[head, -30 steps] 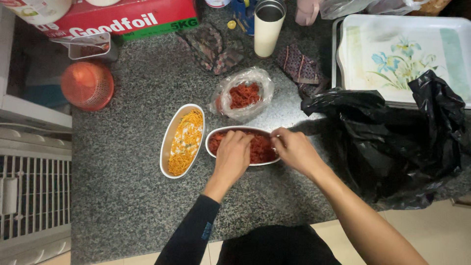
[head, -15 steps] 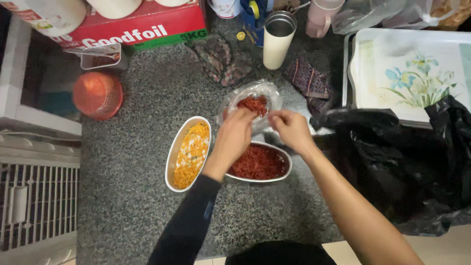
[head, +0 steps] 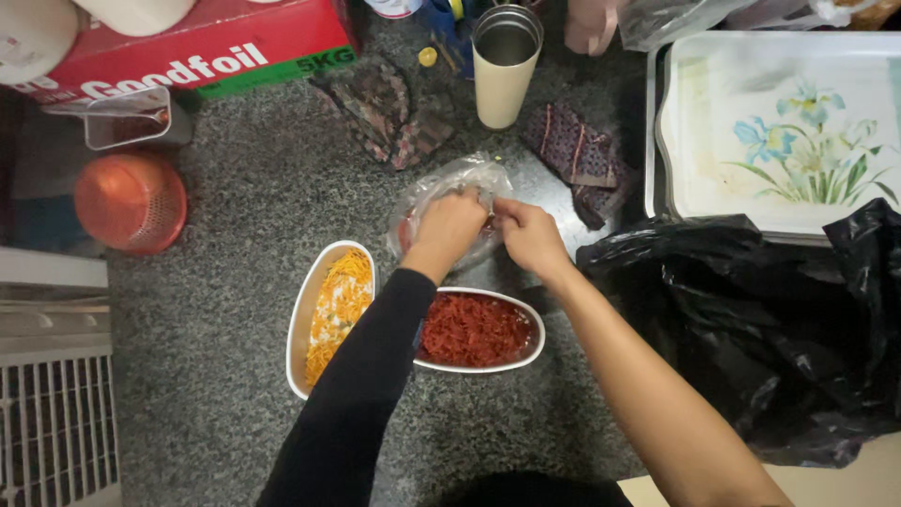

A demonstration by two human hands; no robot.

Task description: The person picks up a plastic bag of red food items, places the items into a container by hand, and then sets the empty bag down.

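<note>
The left arm (head: 366, 376), at lower centre of the frame, wears a long black sleeve (snug, reaching the wrist). The right arm (head: 638, 394) is bare, no sleeve showing.

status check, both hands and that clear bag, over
Left hand and right hand both on the clear plastic bag, grip at its mouth. Red shreds dish and orange shreds dish sit just below. Nothing in the way.

Speckled grey stone counter (head: 235, 225) (dim light).

A long red carton with a green end panel (head: 202, 52) lies behind the clear plastic bag (head: 450, 192), well left of the black bag (head: 751, 319)
</note>
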